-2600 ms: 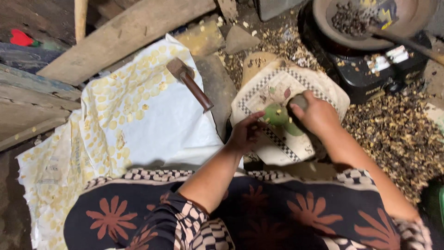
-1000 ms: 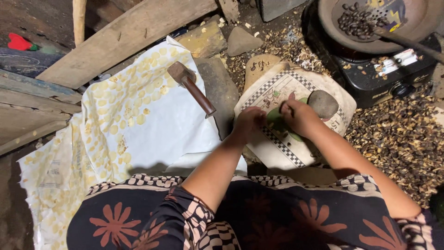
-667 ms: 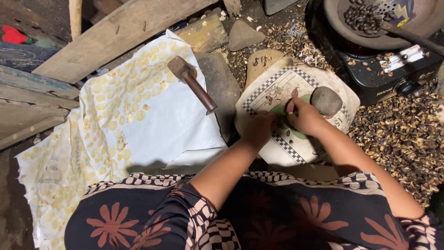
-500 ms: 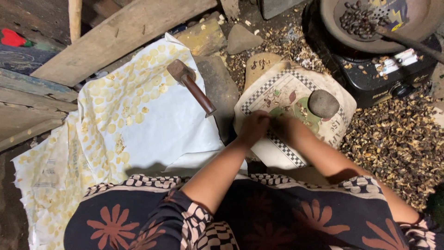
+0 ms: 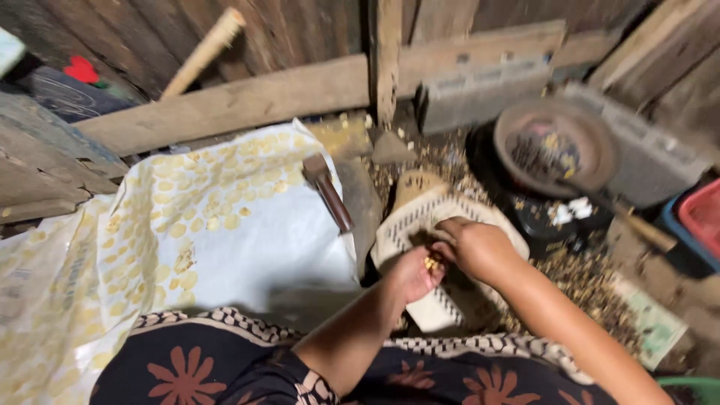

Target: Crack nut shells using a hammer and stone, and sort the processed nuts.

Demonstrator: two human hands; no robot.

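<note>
Head view: one white sheet (image 5: 255, 240), dotted with too many flat yellow discs to count, lay left of both hands. One checkered mat (image 5: 420, 225) sat under them, one hammer (image 5: 328, 191) up-left, one pan (image 5: 555, 146) up-right. The right hand (image 5: 476, 247) curled beside the left hand (image 5: 416, 274), whose grip was closed around small yellow pieces (image 5: 430, 262).

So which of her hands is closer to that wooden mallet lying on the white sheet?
The left hand. It sits just right of and below the mallet, cupping small yellow bits. The right hand is farther right, over the checkered board.
</note>
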